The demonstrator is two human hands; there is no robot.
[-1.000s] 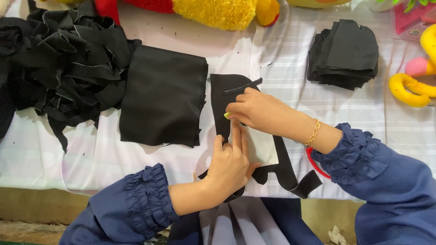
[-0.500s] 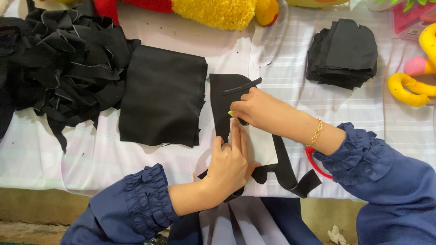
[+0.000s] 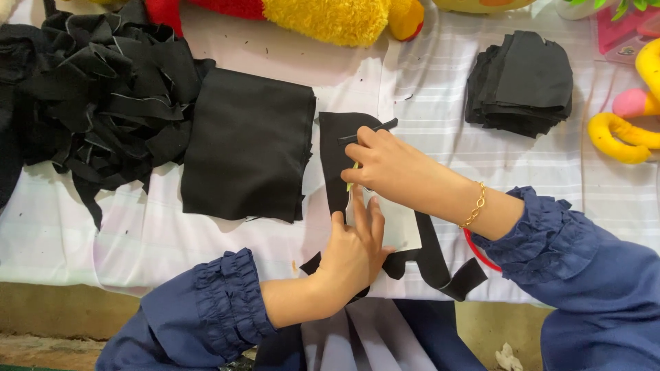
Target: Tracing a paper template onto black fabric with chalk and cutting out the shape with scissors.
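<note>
My left hand [image 3: 354, 251] lies flat, fingers spread, pressing a white paper pattern [image 3: 395, 227] onto a piece of black cloth [image 3: 333, 154] on the striped white table cover. My right hand [image 3: 388, 165] is just above it, fingers pinched on a small yellowish marker whose tip touches the cloth at the pattern's upper edge. A gold bracelet [image 3: 474, 205] sits on my right wrist. Black cloth strips trail off below the pattern toward the table's front edge. Both arms wear dark blue ruffled sleeves.
A folded black cloth [image 3: 247, 144] lies left of the work. A heap of black offcuts [image 3: 89, 103] fills the far left. A stack of cut black pieces [image 3: 522, 82] sits at upper right. Yellow and red plush toys [image 3: 330, 17] line the back; a red handle [image 3: 478, 251] peeks under my right arm.
My right hand has slid slightly up and right along the pattern's edge. My left hand stays pressed on the pattern.
</note>
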